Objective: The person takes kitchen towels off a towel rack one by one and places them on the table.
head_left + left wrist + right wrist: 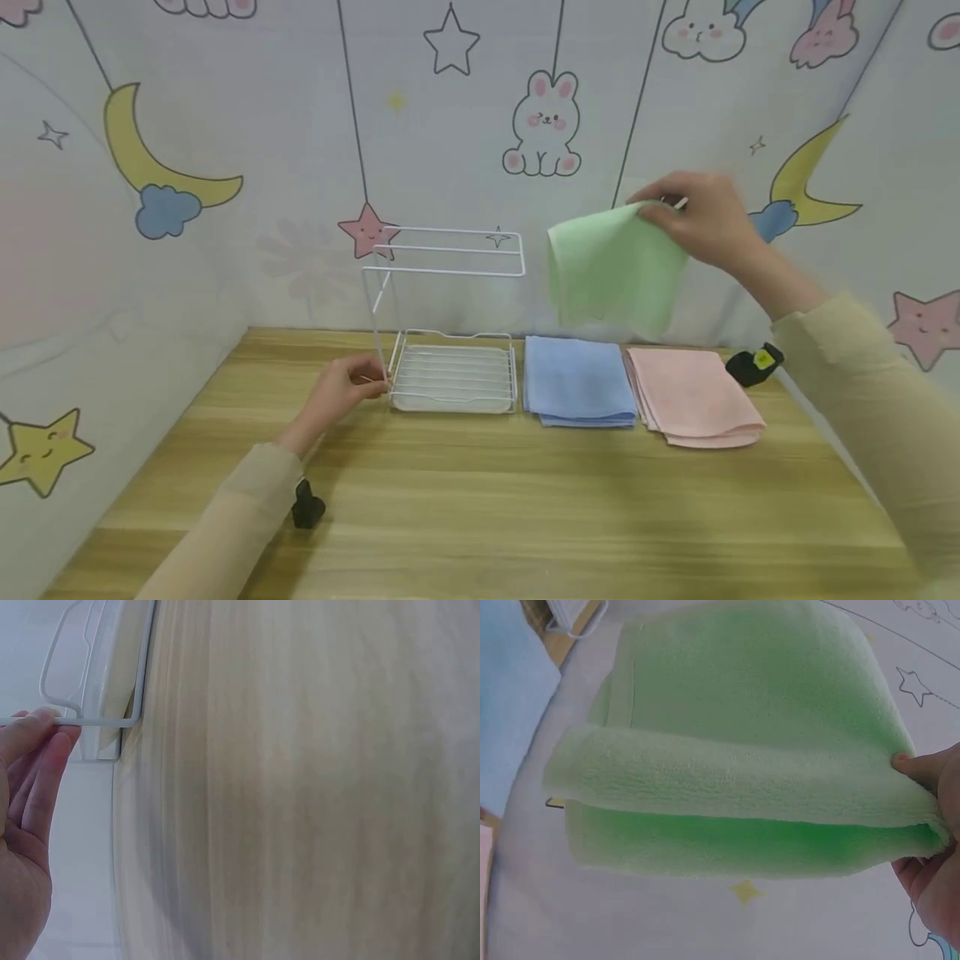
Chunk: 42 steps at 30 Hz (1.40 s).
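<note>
A folded light green towel (618, 267) hangs in the air, its upper right edge pinched between the thumb and fingers of my right hand (708, 217). Seen from the right wrist, the green towel (735, 705) droops in folded layers. My left hand (348, 387) pinches the lower left wire of a white wire rack (453, 272). In the left wrist view, thumb and fingertips of the left hand (30, 787) close on that thin rack wire (97, 721). A pale slatted tray (453, 379) forms the rack's base on the table.
Right of the rack lies a folded blue towel (577, 379), then a folded pink towel (697, 396), both flat on the wooden table (480, 500). A white cloth backdrop (300, 125) printed with stars, moons and bunnies stands behind and at the sides.
</note>
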Available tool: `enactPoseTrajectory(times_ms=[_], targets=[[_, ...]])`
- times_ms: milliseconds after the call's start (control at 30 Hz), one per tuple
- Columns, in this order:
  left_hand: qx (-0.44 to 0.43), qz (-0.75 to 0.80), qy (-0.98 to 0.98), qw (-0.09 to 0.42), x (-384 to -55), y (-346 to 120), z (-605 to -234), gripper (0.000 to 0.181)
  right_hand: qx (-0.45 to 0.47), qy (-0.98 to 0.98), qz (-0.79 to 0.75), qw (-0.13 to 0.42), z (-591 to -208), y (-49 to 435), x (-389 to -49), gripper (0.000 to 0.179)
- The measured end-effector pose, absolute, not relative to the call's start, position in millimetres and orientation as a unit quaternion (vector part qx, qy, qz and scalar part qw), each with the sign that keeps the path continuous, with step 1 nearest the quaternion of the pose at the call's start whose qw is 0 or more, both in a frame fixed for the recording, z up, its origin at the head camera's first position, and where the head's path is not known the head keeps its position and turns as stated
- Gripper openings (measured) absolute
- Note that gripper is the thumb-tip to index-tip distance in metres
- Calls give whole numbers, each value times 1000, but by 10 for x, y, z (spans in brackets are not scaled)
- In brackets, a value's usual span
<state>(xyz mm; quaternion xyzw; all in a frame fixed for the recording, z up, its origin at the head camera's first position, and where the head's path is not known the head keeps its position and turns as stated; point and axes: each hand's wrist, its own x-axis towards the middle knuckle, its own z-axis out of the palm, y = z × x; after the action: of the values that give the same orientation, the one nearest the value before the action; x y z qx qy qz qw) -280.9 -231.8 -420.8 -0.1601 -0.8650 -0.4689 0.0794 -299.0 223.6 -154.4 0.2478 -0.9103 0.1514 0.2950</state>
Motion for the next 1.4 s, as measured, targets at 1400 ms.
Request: enactPoseTrajectory(times_ms=[1400], targets=[[-163, -459, -870, 77, -2811, -2314, -4196, 16, 211, -848, 426, -235, -2903, 2358, -1858, 26]])
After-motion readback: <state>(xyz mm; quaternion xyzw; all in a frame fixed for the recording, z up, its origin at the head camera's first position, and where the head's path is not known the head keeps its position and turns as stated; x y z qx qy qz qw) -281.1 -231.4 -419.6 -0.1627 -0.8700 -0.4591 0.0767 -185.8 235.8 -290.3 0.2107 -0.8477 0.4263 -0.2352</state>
